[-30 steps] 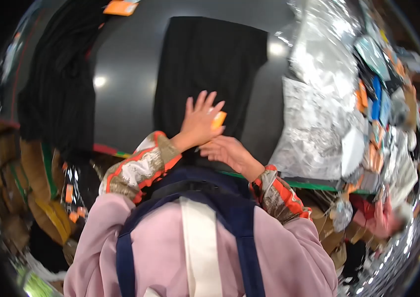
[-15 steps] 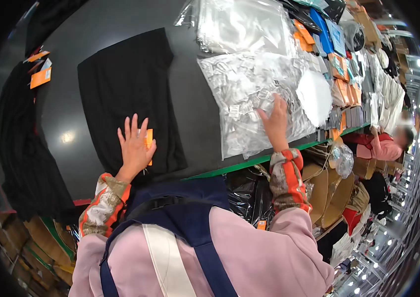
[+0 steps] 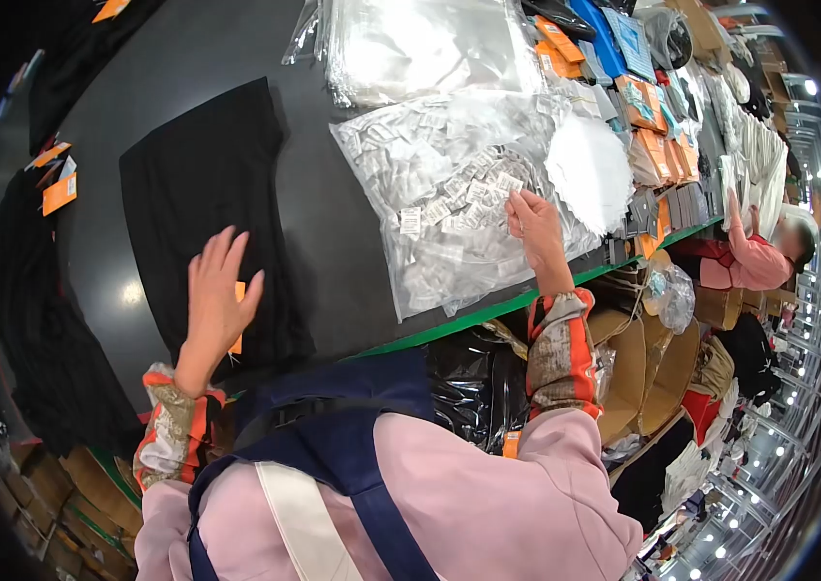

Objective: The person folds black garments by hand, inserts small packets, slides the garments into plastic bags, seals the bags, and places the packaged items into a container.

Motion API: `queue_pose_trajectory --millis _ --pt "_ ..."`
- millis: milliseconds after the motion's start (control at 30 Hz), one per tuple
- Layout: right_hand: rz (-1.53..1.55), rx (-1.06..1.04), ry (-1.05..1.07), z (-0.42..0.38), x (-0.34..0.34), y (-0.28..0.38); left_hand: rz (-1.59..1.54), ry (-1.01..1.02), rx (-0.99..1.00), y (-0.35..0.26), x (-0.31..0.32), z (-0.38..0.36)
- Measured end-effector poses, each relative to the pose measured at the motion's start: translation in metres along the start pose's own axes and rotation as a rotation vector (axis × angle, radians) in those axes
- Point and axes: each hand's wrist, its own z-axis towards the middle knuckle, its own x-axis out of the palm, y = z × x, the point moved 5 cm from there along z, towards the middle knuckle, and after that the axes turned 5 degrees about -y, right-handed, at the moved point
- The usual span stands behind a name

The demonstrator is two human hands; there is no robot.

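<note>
A folded black garment [image 3: 207, 165] lies flat on the dark table. My left hand [image 3: 217, 295] is over its near end with fingers stretched out, and an orange tag [image 3: 237, 320] shows partly from behind it. To the right, a clear plastic bag [image 3: 430, 276] holds many small white printed labels [image 3: 464, 203]. Over the bag, my right hand [image 3: 538, 228] has thumb and forefinger pinched on a small white label [image 3: 507, 182]. Its other fingers are curled.
Another black garment [image 3: 28, 310] with orange tags [image 3: 59, 195] lies at the left. Clear plastic sleeves [image 3: 430, 44] are stacked at the back. Orange and grey packs [image 3: 653, 155] line the right side. Cardboard boxes [image 3: 657, 373] stand below the green table edge [image 3: 488, 315]. A co-worker [image 3: 754, 257] is farther right.
My right hand has gone from spread fingers over the label bag to a pinch on a small label. My left hand stays open over the black garment. The whole view has shifted slightly.
</note>
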Motion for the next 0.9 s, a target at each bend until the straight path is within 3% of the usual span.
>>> queue_pose_trajectory --millis 67,133,200,267,333,400,433,533,567,633,733,833,900 --pt "0.070 0.029 0.012 -0.002 0.003 0.003 -0.507 -0.026 0.050 -0.033 0.002 0.024" --pt "0.177 0.042 0.095 -0.005 0.010 0.004 -1.159 0.229 -0.070 -0.071 0.030 0.048" --pt "0.237 0.047 0.148 -0.008 0.020 0.004 -1.434 0.522 -0.227 -0.111 0.060 0.073" --pt "0.111 0.074 0.205 -0.016 0.037 -0.001 -1.726 0.652 -0.440 -0.147 0.084 0.088" --pt "0.045 0.076 0.214 -0.022 0.051 -0.005 -1.779 0.696 -0.474 -0.158 0.116 0.097" --pt "-0.338 -0.430 0.205 -0.029 0.065 0.008 -1.888 0.795 -0.562 -0.175 0.139 0.103" --pt "-0.339 -0.433 0.187 -0.027 0.057 0.010 -1.885 0.812 -0.549 -0.179 0.142 0.104" --pt "-0.731 -0.860 -0.224 -0.032 0.031 0.037 -1.826 0.840 -0.736 -0.165 0.144 0.088" --pt "-0.763 -0.911 -0.334 -0.027 0.012 0.049 -1.823 0.849 -0.728 -0.162 0.141 0.084" --pt "-0.761 -0.791 -0.515 -0.001 -0.035 0.059 -1.769 0.862 -0.767 -0.153 0.132 0.076" --pt "-0.968 -0.910 -0.598 0.037 -0.088 0.062 -1.704 0.854 -0.753 -0.144 0.114 0.064" --pt "-1.066 -0.817 -0.238 0.067 -0.095 0.045 -1.676 0.844 -0.755 -0.132 0.105 0.053" --pt "-1.057 -0.804 -0.288 0.073 -0.098 0.046 -1.680 0.835 -0.777 -0.123 0.101 0.045"
